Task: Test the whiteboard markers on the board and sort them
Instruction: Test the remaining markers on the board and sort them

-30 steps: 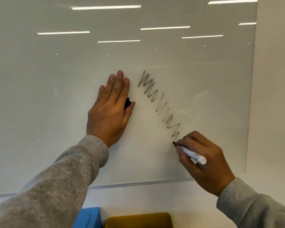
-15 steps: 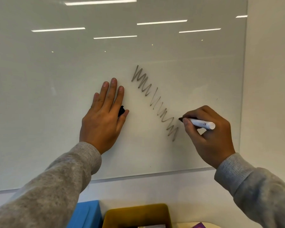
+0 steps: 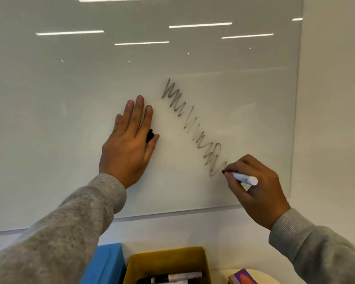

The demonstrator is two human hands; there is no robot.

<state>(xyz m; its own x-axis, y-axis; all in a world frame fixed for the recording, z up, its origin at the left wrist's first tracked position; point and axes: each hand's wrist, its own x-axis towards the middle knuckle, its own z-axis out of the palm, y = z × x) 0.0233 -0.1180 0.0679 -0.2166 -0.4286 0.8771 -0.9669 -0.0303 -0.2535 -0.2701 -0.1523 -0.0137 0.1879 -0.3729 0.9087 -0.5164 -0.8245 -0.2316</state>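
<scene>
Marker [image 3: 243, 178] is in our right hand [image 3: 256, 187], fingers pinched around the white barrel close to the dark tip, and that tip is touching the board [image 3: 70, 99] right at the lower end of the grey scribble [image 3: 193, 128]. Our left hand [image 3: 129, 144] lies flat on the glass, well off to the left of the writing hand, fingers straight, with what looks like the black cap [image 3: 150, 135] pinned between thumb and palm.

Handling-wise we'd guess this thing is light, stiff and a bit slick, so holding it low near the nib gives the most control, and it shouldn't need much pressure. The line looks faint and patchy, so we'd call this one weak, though that's just our read.

Below our hands there's a yellow bin [image 3: 166, 257] with more markers [image 3: 176, 277] inside and a blue bin [image 3: 107, 261] beside it.
</scene>
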